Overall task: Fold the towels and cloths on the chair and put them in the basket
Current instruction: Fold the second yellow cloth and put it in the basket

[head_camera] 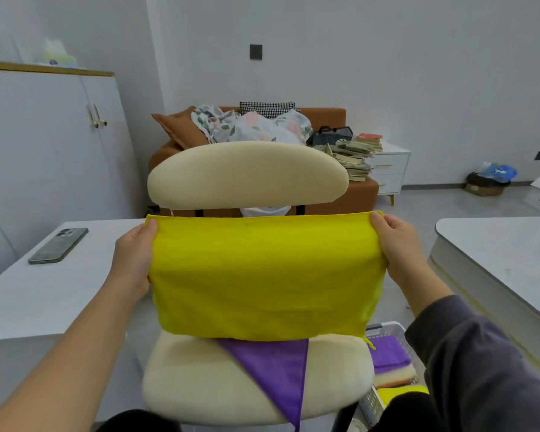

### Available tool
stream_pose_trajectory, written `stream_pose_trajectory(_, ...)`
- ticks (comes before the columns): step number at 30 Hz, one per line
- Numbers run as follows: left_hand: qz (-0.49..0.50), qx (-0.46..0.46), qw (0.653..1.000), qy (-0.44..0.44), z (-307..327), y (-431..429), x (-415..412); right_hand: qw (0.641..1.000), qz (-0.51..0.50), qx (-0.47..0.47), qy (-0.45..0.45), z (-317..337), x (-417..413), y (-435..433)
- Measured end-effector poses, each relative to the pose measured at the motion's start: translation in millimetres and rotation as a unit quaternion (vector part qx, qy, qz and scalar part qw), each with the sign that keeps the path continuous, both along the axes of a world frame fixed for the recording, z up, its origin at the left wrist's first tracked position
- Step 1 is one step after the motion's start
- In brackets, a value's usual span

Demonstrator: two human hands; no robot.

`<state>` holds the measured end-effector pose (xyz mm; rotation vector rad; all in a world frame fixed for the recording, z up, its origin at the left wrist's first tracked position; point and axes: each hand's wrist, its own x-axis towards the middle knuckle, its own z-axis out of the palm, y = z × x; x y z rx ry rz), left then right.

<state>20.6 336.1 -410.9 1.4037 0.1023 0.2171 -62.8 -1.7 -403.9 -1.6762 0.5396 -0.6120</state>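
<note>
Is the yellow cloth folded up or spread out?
Spread out: the left hand and right hand hold the yellow cloth stretched wide by its top corners.

Cream chair seat: purple cloth lying across.

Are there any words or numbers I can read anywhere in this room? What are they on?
None can be read.
Tissue pack: a blue mark, too blurred to read.
Books: covers too small to read.
Blue bag: any print too blurred to read.
</note>
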Motion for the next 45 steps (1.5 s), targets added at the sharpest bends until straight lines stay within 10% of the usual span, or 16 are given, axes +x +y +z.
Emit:
stream_pose_trajectory(11,0.070,0.156,0.985,0.006,-31,-32,48,0.990,-0.017,0.130,0.054,-43,59,12)
stream_pose_trajectory(27,-0.180,0.165,0.970,-0.017,-73,-110,39,0.978,0.207,-0.029,-0.024,-84,92,87)
stream_pose_trajectory(45,-0.172,0.141,0.975,-0.006,-55,-101,34,0.943,0.245,-0.217,-0.059,-74,88,111)
